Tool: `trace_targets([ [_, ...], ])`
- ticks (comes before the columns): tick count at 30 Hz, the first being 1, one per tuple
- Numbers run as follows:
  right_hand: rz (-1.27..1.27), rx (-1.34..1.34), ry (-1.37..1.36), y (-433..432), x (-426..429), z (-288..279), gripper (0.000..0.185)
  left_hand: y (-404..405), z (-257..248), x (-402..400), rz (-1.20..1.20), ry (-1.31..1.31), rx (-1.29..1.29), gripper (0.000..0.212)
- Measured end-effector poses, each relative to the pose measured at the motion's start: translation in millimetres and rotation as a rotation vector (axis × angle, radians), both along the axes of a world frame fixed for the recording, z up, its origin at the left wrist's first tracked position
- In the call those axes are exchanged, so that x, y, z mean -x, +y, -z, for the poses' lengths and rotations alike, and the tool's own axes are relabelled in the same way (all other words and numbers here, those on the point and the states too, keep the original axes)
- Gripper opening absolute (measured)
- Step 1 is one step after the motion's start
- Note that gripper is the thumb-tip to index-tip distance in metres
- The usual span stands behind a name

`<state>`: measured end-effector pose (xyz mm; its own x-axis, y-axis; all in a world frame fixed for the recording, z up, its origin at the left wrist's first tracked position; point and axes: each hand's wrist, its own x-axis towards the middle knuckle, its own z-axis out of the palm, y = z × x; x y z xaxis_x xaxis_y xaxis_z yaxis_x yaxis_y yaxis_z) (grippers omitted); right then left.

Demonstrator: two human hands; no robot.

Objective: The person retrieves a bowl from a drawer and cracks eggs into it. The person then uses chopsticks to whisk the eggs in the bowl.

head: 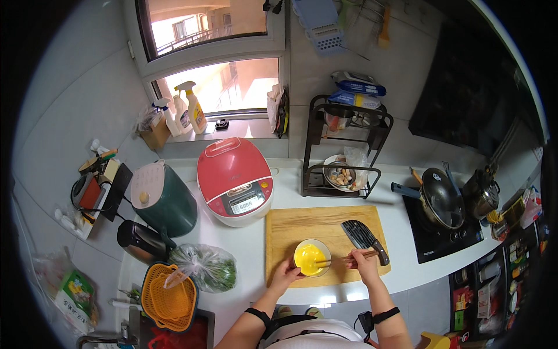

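My left hand [286, 274] grips the left side of a small bowl [324, 247] over the wooden cutting board [292, 222]. Yellow beaten egg [308, 257] fills the lower part of the bowl. In my right hand [362, 263] is a pair of wooden chopsticks [335, 261], their tips dipped in the egg. Just beyond that hand, a cleaver [360, 235] with a dark patterned blade lies flat on the board, its black handle [381, 253] pointing toward me at the right edge.
Left of the board stand a red rice cooker [235, 179], a bag of greens [209, 268] and orange baskets [170, 296] by the sink [211, 329]. Behind it is a black rack [307, 170] with a bowl of garlic [342, 176]. A lidded wok [442, 198] sits on the cooktop [423, 244] at right.
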<state>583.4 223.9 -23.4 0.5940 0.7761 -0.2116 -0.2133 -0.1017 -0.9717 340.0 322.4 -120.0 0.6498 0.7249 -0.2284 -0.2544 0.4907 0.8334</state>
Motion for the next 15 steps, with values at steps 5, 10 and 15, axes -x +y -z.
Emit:
trace_targets([
  [5, 0.061, -0.013, -0.019, -3, -7, 9, 0.020, -1, 0, -5, -0.004, -0.012, 0.021, 0.047],
  [10, 0.172, -0.060, 0.091, -1, 1, 6, 0.021, 0, 6, 0, 0.029, 0.023, -0.021, 0.044],
  [15, -0.051, 0.022, 0.022, -2, 6, 0, 0.021, 1, 5, -2, 0.012, 0.037, 0.006, 0.043],
])
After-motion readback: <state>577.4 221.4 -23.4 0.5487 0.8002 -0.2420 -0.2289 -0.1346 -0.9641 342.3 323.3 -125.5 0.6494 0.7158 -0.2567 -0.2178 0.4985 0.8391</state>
